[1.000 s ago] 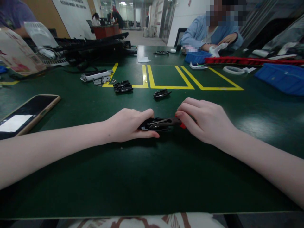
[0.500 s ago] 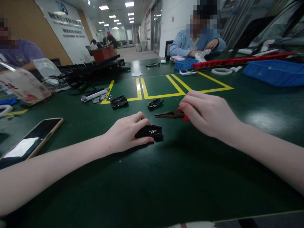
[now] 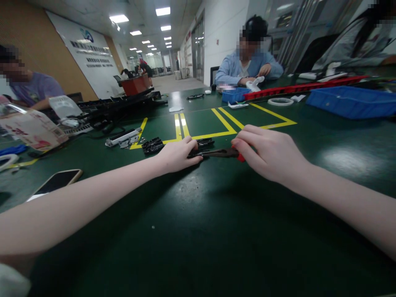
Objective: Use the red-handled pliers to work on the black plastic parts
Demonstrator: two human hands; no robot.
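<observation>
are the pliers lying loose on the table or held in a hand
Held: the right hand grips the pliers at their red handle end, their nose reaching the left hand.

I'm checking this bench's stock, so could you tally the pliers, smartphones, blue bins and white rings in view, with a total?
Needle-nose pliers: 1
Smartphone, partly hidden by the forearm: 1
Blue bins: 2
White rings, probably tape rolls, one cut off by the left edge: 2
Total: 6
</observation>
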